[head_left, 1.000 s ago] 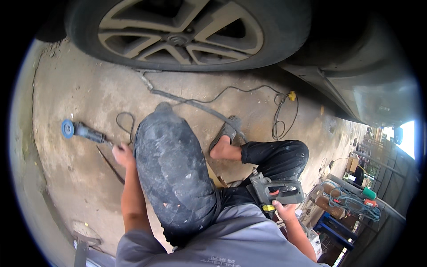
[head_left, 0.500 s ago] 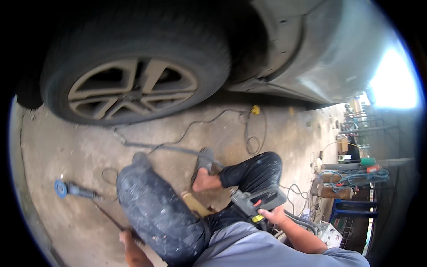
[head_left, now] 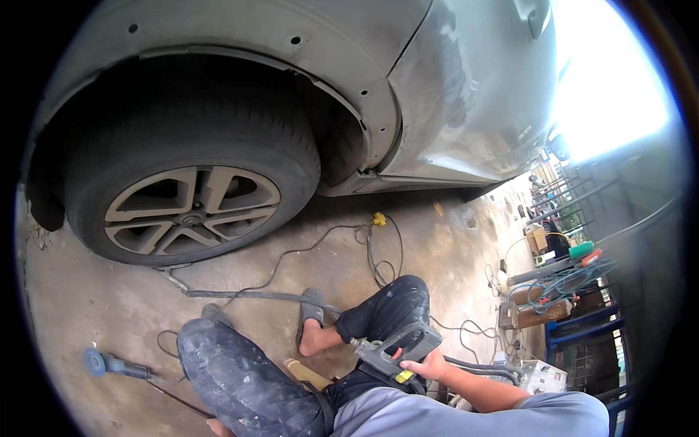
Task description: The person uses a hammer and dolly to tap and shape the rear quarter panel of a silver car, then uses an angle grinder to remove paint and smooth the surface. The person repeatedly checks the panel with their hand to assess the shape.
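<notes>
My right hand (head_left: 431, 365) is closed round a grey hand tool (head_left: 393, 353) with a looped handle, a red trigger and a yellow band. The tool lies across my lap, above my right thigh. Only a small part of my left hand (head_left: 218, 427) shows at the lower edge, beside my left thigh; its fingers are hidden. A thin dark rod (head_left: 178, 399) leads toward that hand, but whether I hold it cannot be seen. On the floor at the left lies an angle grinder (head_left: 120, 366) with a round blue disc.
A car wheel (head_left: 193, 211) and scuffed grey body panel (head_left: 466, 95) stand ahead. Black cable with a yellow connector (head_left: 378, 219) and a grey strip (head_left: 247, 295) lie on the floor. At right are a white machine box (head_left: 545, 377), blue hose (head_left: 575, 282) and gas cylinders (head_left: 542, 315).
My view has tilted up, showing more of the car's wheel arch and panel. My left hand has mostly dropped out of the lower edge. The grey tool stays in my right hand.
</notes>
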`<state>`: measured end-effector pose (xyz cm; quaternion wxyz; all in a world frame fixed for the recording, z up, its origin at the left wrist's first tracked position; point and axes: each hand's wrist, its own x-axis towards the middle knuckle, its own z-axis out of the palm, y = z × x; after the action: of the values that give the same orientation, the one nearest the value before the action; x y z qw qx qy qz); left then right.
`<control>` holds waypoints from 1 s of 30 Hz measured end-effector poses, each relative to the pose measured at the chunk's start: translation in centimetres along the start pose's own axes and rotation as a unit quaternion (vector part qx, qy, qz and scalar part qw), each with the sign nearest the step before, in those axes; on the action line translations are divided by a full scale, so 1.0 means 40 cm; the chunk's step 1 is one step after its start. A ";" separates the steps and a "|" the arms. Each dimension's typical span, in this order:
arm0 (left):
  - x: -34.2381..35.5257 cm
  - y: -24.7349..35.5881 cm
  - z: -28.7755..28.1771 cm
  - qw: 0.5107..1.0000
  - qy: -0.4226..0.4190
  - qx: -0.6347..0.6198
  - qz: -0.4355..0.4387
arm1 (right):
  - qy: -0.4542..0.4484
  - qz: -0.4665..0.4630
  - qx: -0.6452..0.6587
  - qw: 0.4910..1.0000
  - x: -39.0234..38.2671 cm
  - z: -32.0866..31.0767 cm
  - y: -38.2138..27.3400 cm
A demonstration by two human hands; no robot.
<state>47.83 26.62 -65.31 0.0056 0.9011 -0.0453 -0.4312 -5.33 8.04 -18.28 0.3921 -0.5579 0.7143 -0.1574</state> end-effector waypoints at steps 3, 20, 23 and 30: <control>-0.025 -0.003 -0.005 0.999 0.000 -0.035 0.021 | -0.017 -0.027 0.000 0.999 0.000 -0.010 -0.032; -0.349 -0.066 -0.202 0.891 -0.153 -0.402 0.145 | -0.171 -0.182 -0.043 0.967 -0.161 -0.125 -0.121; -0.411 -0.053 -0.275 0.886 -0.132 -0.404 0.183 | -0.154 -0.235 -0.166 0.945 -0.150 -0.130 -0.056; -0.646 0.202 -0.501 0.876 -0.134 -0.246 0.394 | -0.118 -0.291 0.000 0.949 -0.061 0.006 0.068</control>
<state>46.66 20.23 -32.28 0.3898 0.7120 -0.2891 -0.5075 -6.82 11.22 -19.31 0.4106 -0.7562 0.4693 -0.1984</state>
